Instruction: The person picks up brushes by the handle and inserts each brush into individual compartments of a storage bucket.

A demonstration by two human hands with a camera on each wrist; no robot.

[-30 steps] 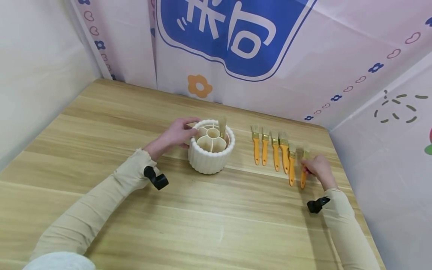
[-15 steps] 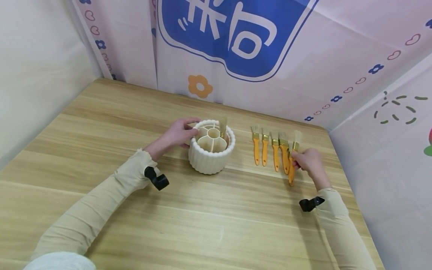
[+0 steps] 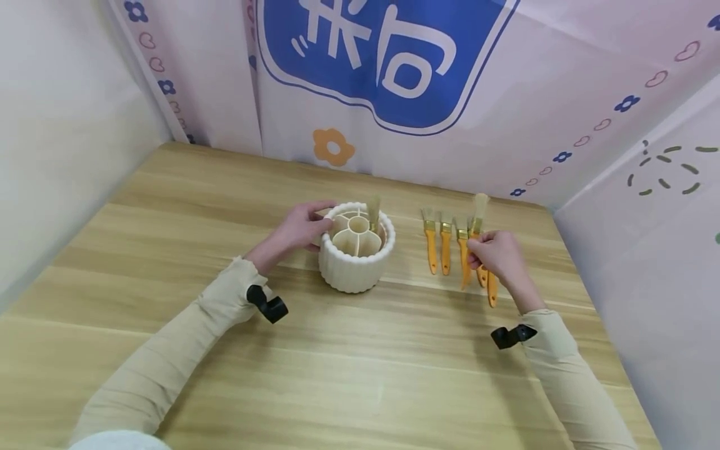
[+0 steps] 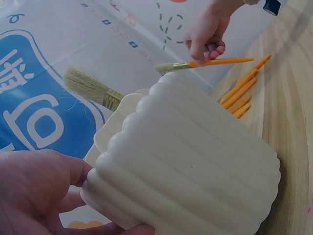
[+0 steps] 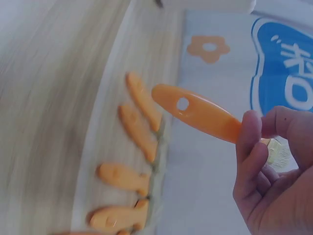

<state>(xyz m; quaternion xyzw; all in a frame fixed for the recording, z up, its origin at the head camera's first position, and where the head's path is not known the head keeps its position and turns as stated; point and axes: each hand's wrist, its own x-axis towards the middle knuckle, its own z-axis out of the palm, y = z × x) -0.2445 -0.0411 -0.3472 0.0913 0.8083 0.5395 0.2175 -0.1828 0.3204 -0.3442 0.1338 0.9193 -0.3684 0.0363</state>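
Note:
A cream ribbed pot (image 3: 351, 275) stands on the table, its round insert divided into petal-shaped compartments. One paintbrush (image 3: 374, 209) is upright in it, bristles up, in a compartment on the right. My left hand (image 3: 297, 228) holds the pot at its left side, fingertips at the scalloped rim in the left wrist view. Between thumb and fingers, my right hand (image 3: 499, 253) pinches a paintbrush (image 5: 200, 115) by its orange handle, bristles pointing up and away. That brush is raised over several others lying in a row, such as the leftmost flat paintbrush (image 3: 431, 250).
The wooden table (image 3: 360, 362) meets a printed backdrop (image 3: 388, 150) at its far edge. A white side wall (image 3: 664, 237) rises on the right, and another stands on the left.
My right hand has picked up the rightmost paintbrush and carried it left and upward across the row. My left hand has kept its hold on the pot.

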